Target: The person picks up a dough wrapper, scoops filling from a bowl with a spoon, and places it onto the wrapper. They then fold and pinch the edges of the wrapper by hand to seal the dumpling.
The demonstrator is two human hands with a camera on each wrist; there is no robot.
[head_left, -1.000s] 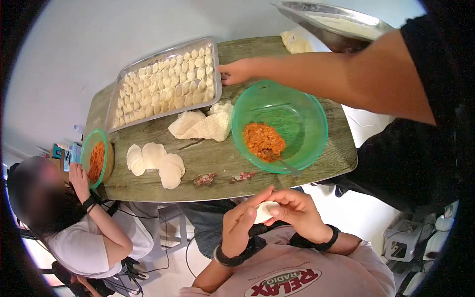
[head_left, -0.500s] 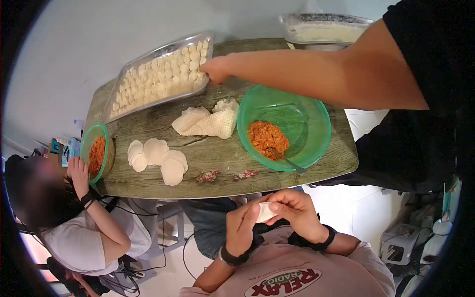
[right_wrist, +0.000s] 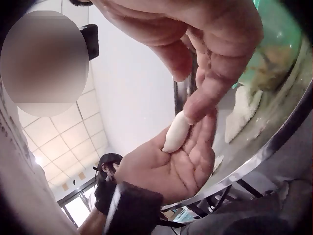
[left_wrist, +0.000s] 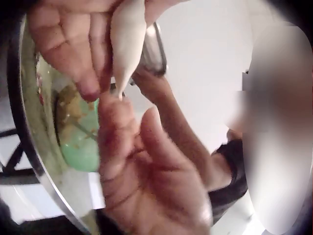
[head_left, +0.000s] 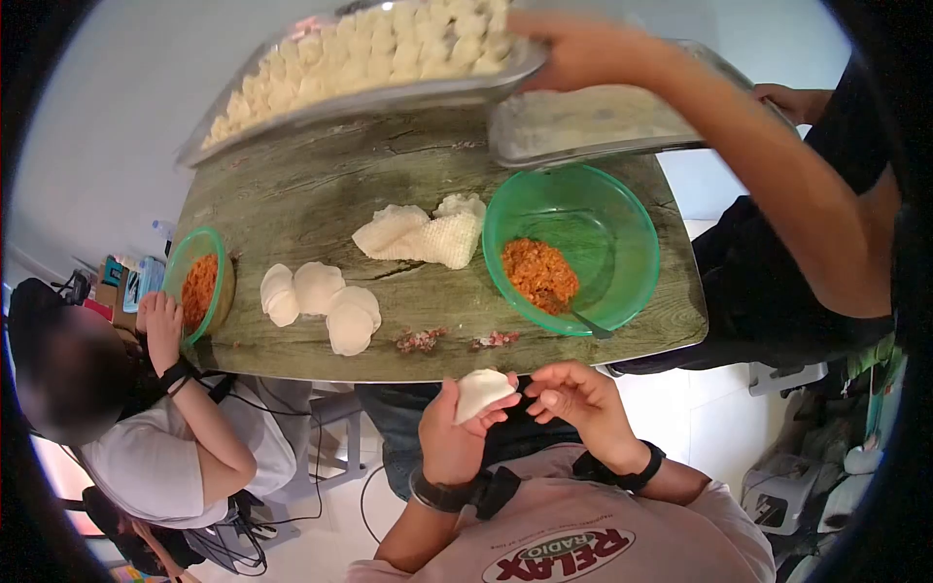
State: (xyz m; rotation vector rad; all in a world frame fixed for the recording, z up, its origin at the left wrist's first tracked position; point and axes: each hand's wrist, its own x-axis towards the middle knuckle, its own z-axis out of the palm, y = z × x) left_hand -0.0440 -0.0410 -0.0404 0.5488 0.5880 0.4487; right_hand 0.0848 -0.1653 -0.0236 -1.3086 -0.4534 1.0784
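In front of the table edge, a pale half-moon dumpling (head_left: 483, 394) lies across the fingers of my left hand (head_left: 452, 442), with the thumb along its near side. Its plump body and narrowed end show in the left wrist view, between thumb and fingers. My right hand (head_left: 593, 413) is just to its right, thumb and index finger parted. In the right wrist view, the right index fingertip is right at the dumpling's end. Flat round wrappers (head_left: 352, 321) lie on the table to the left. Ahead, a green bowl (head_left: 632, 248) contains orange filling (head_left: 540, 275) and a spoon.
Another person's hand (head_left: 573, 49) holds up a tray of dumplings (head_left: 389, 53) over the table's far side. A flour-dusted tray (head_left: 603, 121) is at far right. A crumpled cloth (head_left: 423, 233) lies mid-table. At left a seated person touches a second filling bowl (head_left: 226, 257).
My hands have parted: the right fingers have let go of the dumpling, now lying in my left hand. The dumpling tray has risen off the table, and the floured tray has come in over the far right.
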